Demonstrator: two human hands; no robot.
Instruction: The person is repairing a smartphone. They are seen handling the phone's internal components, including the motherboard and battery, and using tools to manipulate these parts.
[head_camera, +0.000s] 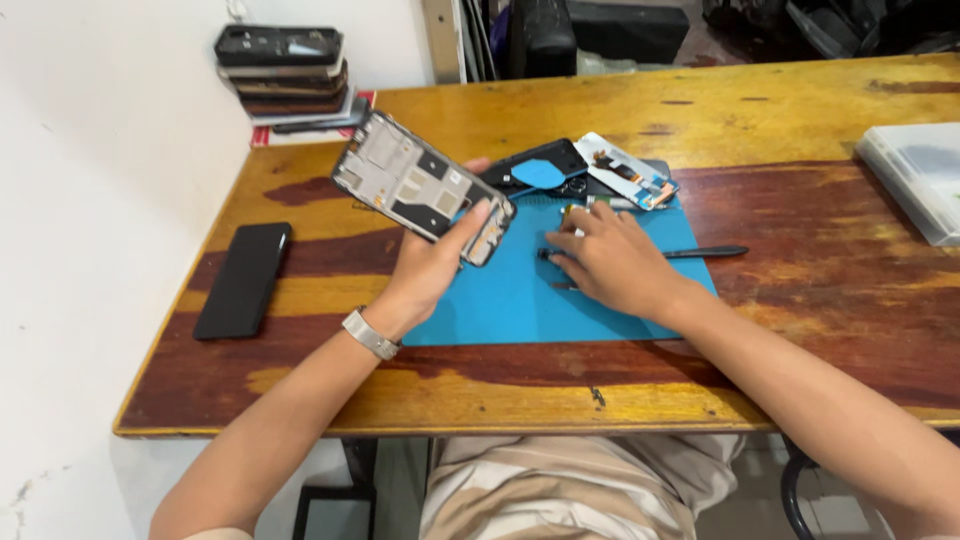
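- Left hand (425, 265) clamps a stripped phone frame (420, 187) above the blue mat's (520, 300) left part, its long axis running far-left to near-right.
- Right hand (612, 262) lies flat on the mat, fingers slightly apart, beside a black stylus (705, 252).
- A black phone (243, 279) lies at near left; a stack of phones (285, 75) sits at far left.

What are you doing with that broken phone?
A person sits at a wooden table with a phone taken apart. The left hand holds up the phone frame, its insides showing. The right hand rests on the blue mat, fingers on small parts, beside a dark tool. Another black phone lies to the left.
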